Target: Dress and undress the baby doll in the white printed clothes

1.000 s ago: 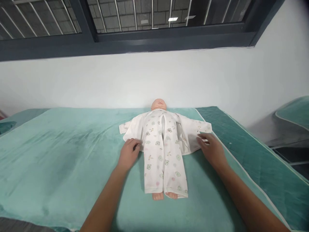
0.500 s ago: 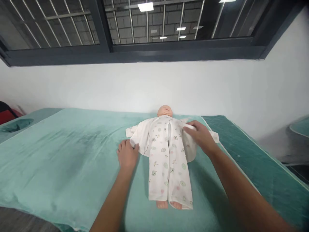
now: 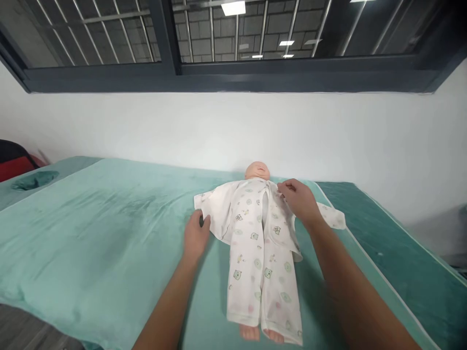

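A baby doll lies on its back with its head toward the wall. It wears white trousers printed with small green animals, and its bare feet show below the cuffs. Around its torso is a white baby shirt. The shirt's right front flap lies over the chest and trouser top, while the left side is spread out on the bed. My right hand pinches the flap's upper edge near the chest. Beside the left sleeve, my left hand has thumb and fingers apart, at the edge of the shirt.
A light green cover is spread over the bed, with a darker green strip on the right. Behind stands a white wall below a dark-framed barred window. A red and black object sits at the far left.
My right hand has drawn the shirt's right flap inward over the doll's chest, so its printed side shows. My left hand's fingers have curled beside the sleeve. The view has shifted slightly.
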Motion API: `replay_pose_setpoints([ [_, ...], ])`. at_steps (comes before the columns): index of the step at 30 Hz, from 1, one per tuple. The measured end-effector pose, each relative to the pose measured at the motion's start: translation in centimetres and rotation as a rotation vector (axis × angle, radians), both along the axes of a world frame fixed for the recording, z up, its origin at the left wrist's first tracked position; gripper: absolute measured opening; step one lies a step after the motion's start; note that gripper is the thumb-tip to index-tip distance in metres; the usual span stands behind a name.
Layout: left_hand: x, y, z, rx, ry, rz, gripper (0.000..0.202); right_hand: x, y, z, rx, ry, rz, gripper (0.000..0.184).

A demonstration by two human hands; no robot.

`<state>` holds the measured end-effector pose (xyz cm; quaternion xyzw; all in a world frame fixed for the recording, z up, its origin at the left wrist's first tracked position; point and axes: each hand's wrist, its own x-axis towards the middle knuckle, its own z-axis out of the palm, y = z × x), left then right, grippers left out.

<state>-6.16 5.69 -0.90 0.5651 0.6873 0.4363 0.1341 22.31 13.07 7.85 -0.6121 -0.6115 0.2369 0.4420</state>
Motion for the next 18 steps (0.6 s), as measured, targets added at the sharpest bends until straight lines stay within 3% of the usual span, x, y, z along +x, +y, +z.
replay_pose_setpoints([
  [6, 1.2, -0.5, 1.0, 0.039, -0.453, -0.235, 0.026, -2.9, 4.2, -1.5, 0.023, -0.095, -0.052, 0.021],
  [10, 4.5, -0.2, 3.4, 0.144, -0.525, -0.309, 0.028, -2.4, 4.5, -2.4, 0.004, 0.026, -0.033, 0.022],
  [12, 6.6, -0.1, 5.1, 0.131, -0.359, -0.357, 0.022, -1.7, 4.5, -2.5, -0.016, 0.077, 0.008, 0.022],
  [16, 9.4, -0.4, 7.4, 0.205, 0.198, -0.79, 0.017, -0.9, 4.6, -2.4, -0.045, 0.13, 0.07, 0.024],
  [18, 9.5, -0.5, 7.8, 0.252, 0.294, -0.893, 0.015, -0.8, 4.6, -2.3, -0.053, 0.125, 0.079, 0.023],
])
